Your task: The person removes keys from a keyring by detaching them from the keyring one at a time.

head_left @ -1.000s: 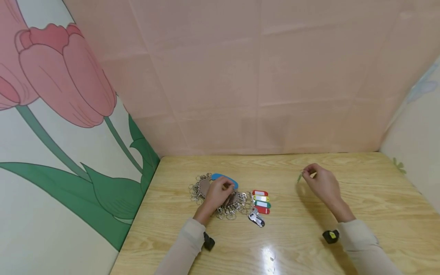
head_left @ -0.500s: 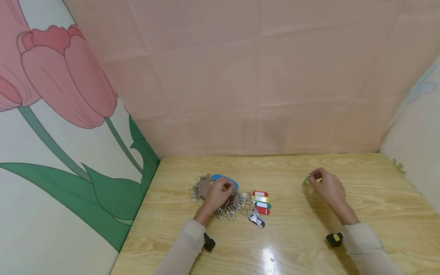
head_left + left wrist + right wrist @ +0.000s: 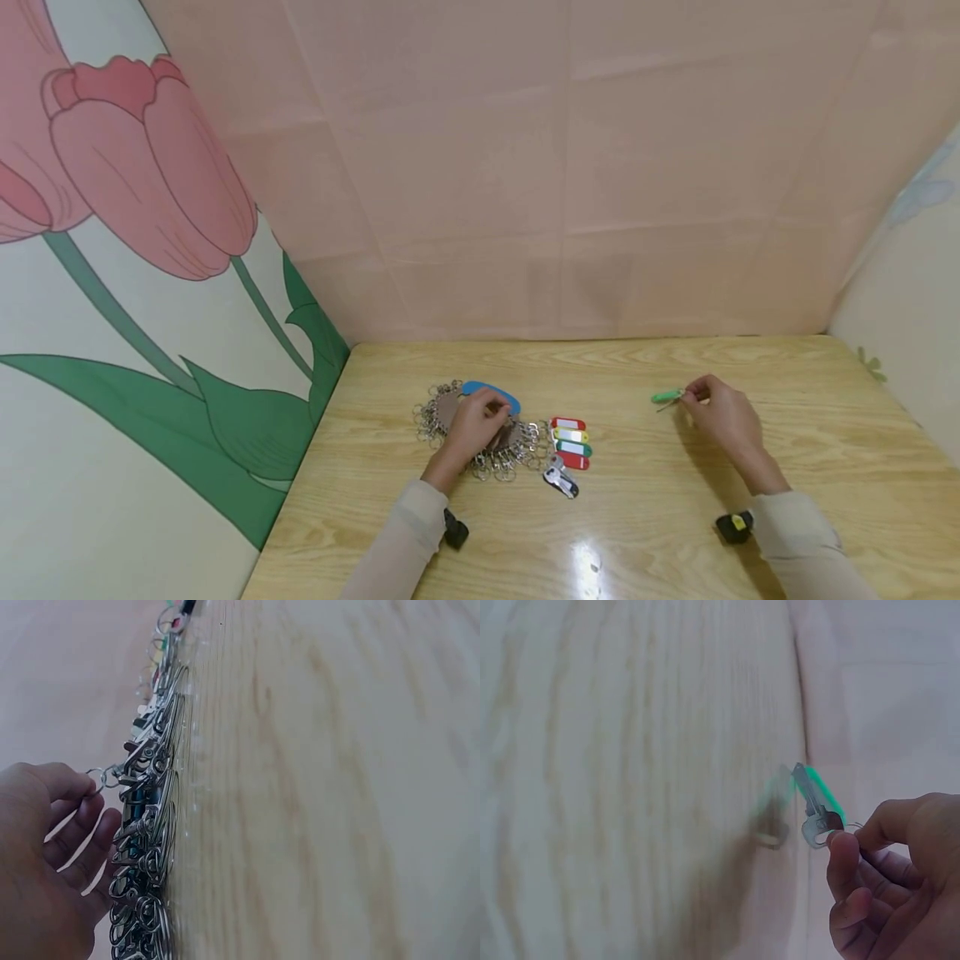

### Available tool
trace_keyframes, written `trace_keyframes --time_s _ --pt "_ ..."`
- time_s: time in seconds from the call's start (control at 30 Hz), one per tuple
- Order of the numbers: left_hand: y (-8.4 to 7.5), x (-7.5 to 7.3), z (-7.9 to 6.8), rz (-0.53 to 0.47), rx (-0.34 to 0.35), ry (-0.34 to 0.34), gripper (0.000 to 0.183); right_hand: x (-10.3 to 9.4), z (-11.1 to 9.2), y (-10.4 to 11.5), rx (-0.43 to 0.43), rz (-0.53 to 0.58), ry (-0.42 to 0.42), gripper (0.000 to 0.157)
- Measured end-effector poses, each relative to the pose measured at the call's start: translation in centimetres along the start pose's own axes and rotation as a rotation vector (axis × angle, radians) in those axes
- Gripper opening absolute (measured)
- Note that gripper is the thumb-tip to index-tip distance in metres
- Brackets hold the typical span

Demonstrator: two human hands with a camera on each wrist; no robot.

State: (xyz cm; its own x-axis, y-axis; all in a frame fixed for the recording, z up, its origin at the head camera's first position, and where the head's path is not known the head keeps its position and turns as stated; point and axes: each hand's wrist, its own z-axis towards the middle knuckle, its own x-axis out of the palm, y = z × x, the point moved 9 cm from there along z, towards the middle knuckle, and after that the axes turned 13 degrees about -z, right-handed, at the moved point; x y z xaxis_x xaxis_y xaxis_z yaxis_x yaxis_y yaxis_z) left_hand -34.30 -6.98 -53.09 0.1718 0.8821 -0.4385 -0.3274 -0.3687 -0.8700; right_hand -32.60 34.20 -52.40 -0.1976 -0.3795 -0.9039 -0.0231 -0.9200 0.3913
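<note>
My left hand (image 3: 474, 423) pinches a small metal ring (image 3: 96, 778) between thumb and forefinger, over a brown pad (image 3: 447, 407) fringed with metal clips and split rings. The left wrist view shows those clips (image 3: 146, 847) edge-on beside the curled fingers. Off to the right, my right hand (image 3: 725, 422) pinches the ring of a green key tag (image 3: 666, 396). A silver key (image 3: 816, 817) hangs on that ring beside the tag, its blade pointing away from the fingers, low over the tabletop. A blue oval piece (image 3: 491, 392) lies behind the left hand.
Several colored key tags, such as a yellow tag (image 3: 570, 436) and a red tag (image 3: 573, 461), lie in a column right of the pad. Silver keys (image 3: 558, 479) on a dark tag lie in front of them. A pink backdrop (image 3: 562, 208) closes off the table's (image 3: 660, 517) far edge.
My right hand has moved a little right and nearer to me. Its green tag has swung from hanging down to pointing left, with the key showing. My left hand has stayed in place.
</note>
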Motion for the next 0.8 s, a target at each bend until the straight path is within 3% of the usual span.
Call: trace_keyframes --time_s 0.4,0.8 --pt "0.1 -0.1 -0.2 0.011 -0.021 0.022 0.016 1.1 -0.2 -2.0 0.078 -0.012 0.097 0.029" --pt "0.7 -0.2 -0.1 0.055 -0.015 0.050 0.015 1.2 -0.3 -2.5 0.078 -0.011 0.122 0.031"
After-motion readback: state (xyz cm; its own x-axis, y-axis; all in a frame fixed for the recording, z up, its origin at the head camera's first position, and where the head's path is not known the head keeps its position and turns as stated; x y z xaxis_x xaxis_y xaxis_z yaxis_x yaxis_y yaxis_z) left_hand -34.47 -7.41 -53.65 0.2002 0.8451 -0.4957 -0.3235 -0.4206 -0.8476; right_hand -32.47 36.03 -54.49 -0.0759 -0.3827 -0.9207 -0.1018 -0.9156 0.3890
